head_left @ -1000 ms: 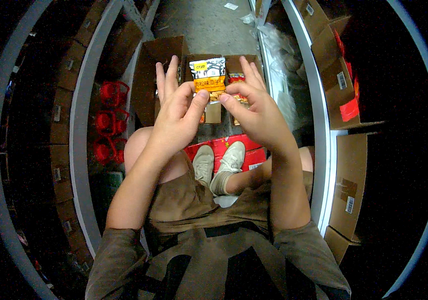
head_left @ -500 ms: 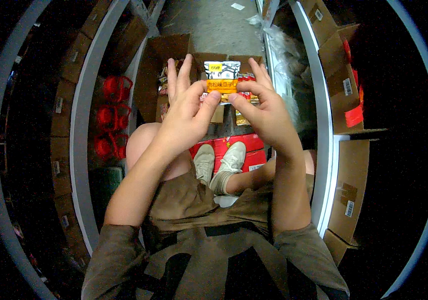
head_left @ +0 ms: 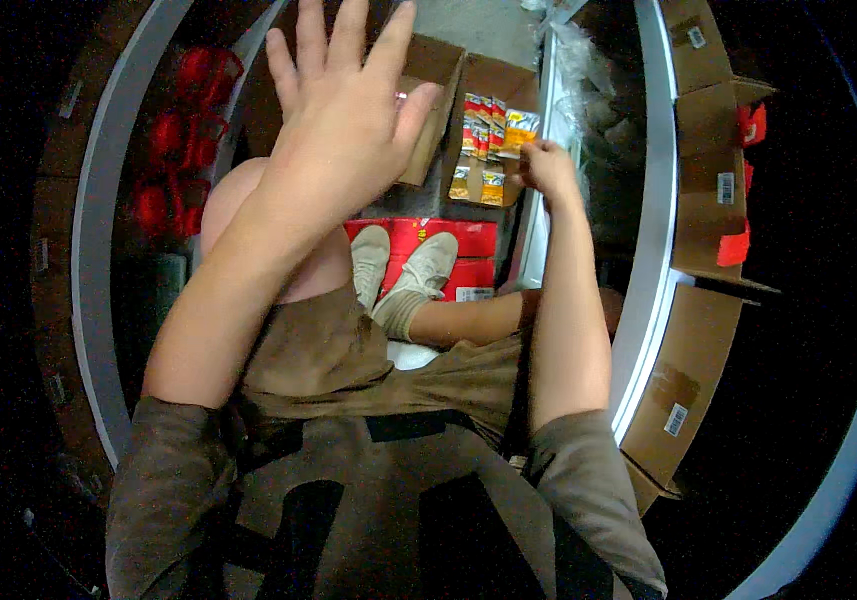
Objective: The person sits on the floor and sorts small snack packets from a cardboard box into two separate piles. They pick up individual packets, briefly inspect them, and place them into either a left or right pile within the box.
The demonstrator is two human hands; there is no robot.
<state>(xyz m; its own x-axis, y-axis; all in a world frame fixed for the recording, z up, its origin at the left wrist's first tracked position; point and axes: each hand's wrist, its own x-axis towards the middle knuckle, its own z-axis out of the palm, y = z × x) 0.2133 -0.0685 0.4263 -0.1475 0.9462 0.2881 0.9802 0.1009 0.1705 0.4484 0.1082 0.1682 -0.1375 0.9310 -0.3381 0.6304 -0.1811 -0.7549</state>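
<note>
My left hand [head_left: 341, 128] is raised with fingers spread and nothing visible in it, partly covering a cardboard box [head_left: 428, 52] at the top centre. My right hand [head_left: 545, 165] grips an orange-and-silver packet [head_left: 520, 130] by its lower edge, at the right side of a second cardboard box [head_left: 514, 70]. That box holds several small red and orange packets [head_left: 478, 125], with yellow packets [head_left: 491, 185] at its near end. Below the boxes lies a flat red carton [head_left: 470, 238], beside my two white shoes [head_left: 426, 262].
Metal shelving [head_left: 644, 330] runs along both sides, with cardboard cartons [head_left: 703, 350] on the right and red plastic items [head_left: 183, 140] on the left. Crumpled clear plastic [head_left: 578, 70] lies beside the boxes. Grey concrete floor [head_left: 498, 25] shows beyond them.
My left hand has released the packet and moved up and left, opening. My right hand has carried the packet rightward into the right-hand box. The view has shifted.
</note>
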